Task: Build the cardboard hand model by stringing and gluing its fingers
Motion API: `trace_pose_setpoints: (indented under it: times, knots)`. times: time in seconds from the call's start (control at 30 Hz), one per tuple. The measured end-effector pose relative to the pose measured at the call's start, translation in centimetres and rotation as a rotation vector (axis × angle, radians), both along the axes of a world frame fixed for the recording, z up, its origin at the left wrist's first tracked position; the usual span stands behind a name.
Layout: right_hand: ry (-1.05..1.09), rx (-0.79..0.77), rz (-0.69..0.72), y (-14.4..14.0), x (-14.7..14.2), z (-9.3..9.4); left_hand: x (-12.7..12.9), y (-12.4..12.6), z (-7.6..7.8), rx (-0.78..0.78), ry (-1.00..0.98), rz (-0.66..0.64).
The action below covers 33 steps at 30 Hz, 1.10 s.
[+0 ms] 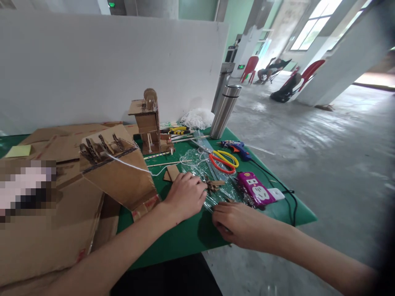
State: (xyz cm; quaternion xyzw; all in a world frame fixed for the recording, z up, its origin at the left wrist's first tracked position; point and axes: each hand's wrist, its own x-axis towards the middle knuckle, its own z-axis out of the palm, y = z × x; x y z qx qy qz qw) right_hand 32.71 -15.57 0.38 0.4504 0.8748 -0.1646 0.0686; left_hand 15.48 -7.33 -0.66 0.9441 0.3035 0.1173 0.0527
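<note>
Head view: left hand (186, 195) and right hand (239, 224) close together near table's (185, 236) front edge, both pressing on clear plastic packet (212, 181) of small brown pieces; grip unclear. Risks: slick packet sliding off edge, pieces scattering, snagging string (129, 163) of cardboard model (119, 172).

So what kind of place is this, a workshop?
Likely a makeshift craft bench in a bare concrete hall: a green table with cardboard models, scissors and a glue gun. Both hands work at clear plastic packets.
</note>
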Motion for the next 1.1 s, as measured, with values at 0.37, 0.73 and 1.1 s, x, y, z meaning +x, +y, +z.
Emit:
trace_pose_setpoints:
  times: [0.37, 0.73, 1.1]
  knots:
    - [0.259, -0.096, -0.237, 1.6, 1.7, 1.8, -3.4, -2.2, -0.8, 0.07, -0.048, 0.051]
    - [0.152, 0.069, -0.399, 4.4, 3.7, 1.8, -3.5, -1.5, -2.8, 0.042, -0.183, 0.06]
    - [0.211, 0.36, -0.392, 7.5, 5.9, -0.9, -3.4, -1.7, -2.7, 0.133, -0.255, 0.162]
